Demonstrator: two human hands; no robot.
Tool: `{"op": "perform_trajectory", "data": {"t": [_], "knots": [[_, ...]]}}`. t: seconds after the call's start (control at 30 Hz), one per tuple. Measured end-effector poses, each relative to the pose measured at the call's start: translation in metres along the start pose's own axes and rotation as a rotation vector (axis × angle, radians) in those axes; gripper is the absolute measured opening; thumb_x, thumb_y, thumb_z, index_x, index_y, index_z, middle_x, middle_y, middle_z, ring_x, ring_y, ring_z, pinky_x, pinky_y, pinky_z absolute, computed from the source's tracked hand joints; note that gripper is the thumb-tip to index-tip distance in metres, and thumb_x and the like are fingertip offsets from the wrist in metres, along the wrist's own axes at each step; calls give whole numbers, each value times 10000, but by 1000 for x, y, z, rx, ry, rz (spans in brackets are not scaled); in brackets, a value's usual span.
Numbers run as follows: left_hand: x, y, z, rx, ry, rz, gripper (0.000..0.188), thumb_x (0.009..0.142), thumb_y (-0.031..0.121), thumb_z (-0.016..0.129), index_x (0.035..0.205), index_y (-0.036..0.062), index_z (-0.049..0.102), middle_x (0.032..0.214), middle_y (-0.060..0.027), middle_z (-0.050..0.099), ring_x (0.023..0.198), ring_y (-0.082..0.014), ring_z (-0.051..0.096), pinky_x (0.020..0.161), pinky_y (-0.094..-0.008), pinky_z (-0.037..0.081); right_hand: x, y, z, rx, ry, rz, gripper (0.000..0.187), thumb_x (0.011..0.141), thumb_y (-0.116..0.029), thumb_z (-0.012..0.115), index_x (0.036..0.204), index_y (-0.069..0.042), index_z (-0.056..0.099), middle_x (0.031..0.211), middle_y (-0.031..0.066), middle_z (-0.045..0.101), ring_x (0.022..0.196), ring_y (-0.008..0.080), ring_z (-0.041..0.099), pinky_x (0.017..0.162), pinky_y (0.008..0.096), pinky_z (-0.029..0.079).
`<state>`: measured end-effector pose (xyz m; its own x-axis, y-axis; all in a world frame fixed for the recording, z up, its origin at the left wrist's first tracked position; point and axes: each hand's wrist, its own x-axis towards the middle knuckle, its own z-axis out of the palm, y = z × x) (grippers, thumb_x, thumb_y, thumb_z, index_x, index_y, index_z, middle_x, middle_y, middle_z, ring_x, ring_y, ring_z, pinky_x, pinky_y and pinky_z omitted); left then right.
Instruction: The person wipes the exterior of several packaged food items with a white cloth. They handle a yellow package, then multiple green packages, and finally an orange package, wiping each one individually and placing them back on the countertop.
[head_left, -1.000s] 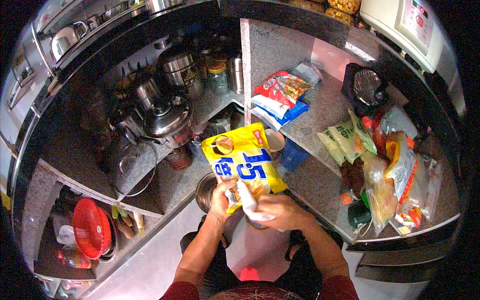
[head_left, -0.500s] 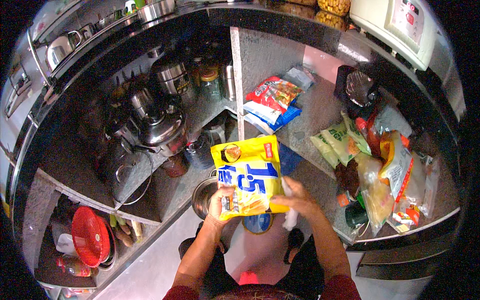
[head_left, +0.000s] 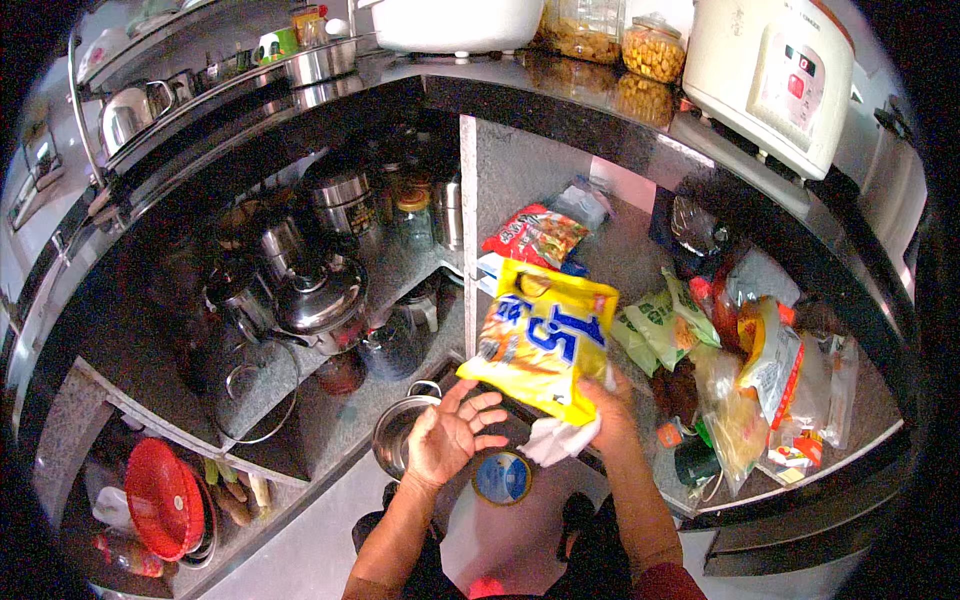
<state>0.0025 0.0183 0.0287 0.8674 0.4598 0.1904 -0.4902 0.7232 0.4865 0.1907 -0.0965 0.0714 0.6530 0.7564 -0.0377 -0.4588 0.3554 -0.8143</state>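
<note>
My right hand (head_left: 614, 418) grips a bright yellow food packet (head_left: 540, 335) with large blue print by its lower right corner. A crumpled white cloth (head_left: 556, 442) is bunched in that same hand, below the packet. The packet is tilted in front of the corner cupboard. My left hand (head_left: 448, 436) is open, palm up with its fingers apart, just below the packet's lower left side and holding nothing. Behind the packet, a red food packet (head_left: 535, 238) lies on the shelf on top of other packets.
Steel pots (head_left: 320, 290) crowd the left shelf. A red plastic basket (head_left: 163, 498) stands lower left. Several bags (head_left: 770, 370) cover the right shelf. A steel basin (head_left: 392, 438) and a blue round lid (head_left: 502, 478) are below my hands. A white cooker (head_left: 770, 85) stands on the counter.
My left hand has let go of the yellow packet and opened. My right hand has moved the packet up and to the right, tilting it. The view has shifted to show more of the counter.
</note>
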Motion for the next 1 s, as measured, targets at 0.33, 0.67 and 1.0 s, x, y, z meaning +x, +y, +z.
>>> {"op": "perform_trajectory", "data": {"t": [0.33, 0.67, 1.0], "knots": [[-1, 6, 5, 75, 43, 8, 712, 759, 479, 549, 1319, 91, 343, 1232, -174, 466, 1076, -327, 494, 841, -479, 439, 122, -46, 29, 34, 3, -260, 379, 782, -59, 622, 1139, -20, 502, 1046, 96, 588, 942, 225, 586, 810, 352, 489], [-2, 11, 2, 48, 91, 41, 648, 769, 445, 555, 1277, 75, 398, 1190, -164, 508, 1042, -312, 518, 826, -482, 448, 218, -9, 14, -252, 100, -61, 562, 705, -172, 729, 1180, -37, 460, 1046, 106, 592, 890, 254, 599, 765, 368, 487], [0, 3, -3, 39, 239, -11, 594, 771, 434, 562, 1225, 66, 453, 1138, -148, 550, 997, -284, 548, 781, -464, 469, 185, -32, 73, -1807, 310, -950, 272, 844, -239, 489, 1070, -115, 576, 946, 147, 573, 725, 318, 621, 627, 419, 510]]}}
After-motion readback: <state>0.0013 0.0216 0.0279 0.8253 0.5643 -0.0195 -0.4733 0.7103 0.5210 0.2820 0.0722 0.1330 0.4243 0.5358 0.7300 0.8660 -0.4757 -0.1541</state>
